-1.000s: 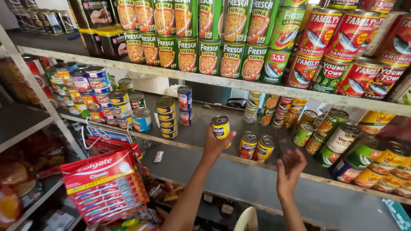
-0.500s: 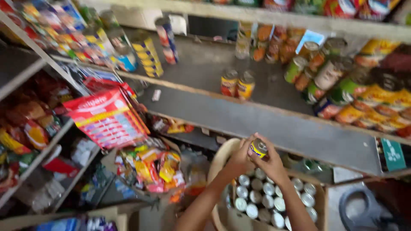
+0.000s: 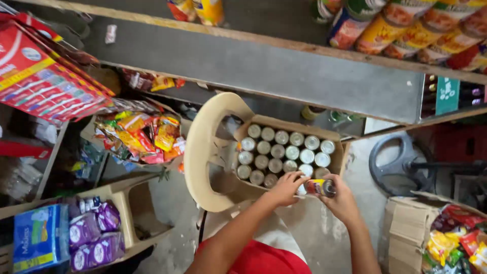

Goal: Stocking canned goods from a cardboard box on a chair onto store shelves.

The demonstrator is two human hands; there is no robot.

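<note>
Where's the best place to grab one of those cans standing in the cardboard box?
Probably by the rim, from straight above. The cans stand upright and packed side by side in the box, so only their round tops show and their sides are mostly blocked. Start at the near row, where the left hand already reaches; there is room there.

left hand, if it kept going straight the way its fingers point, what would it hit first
Probably the silver-topped cans in the cardboard box: the left hand points up-frame at the nearest row, fingertips already at the box's near edge. Depth is unclear.
</note>
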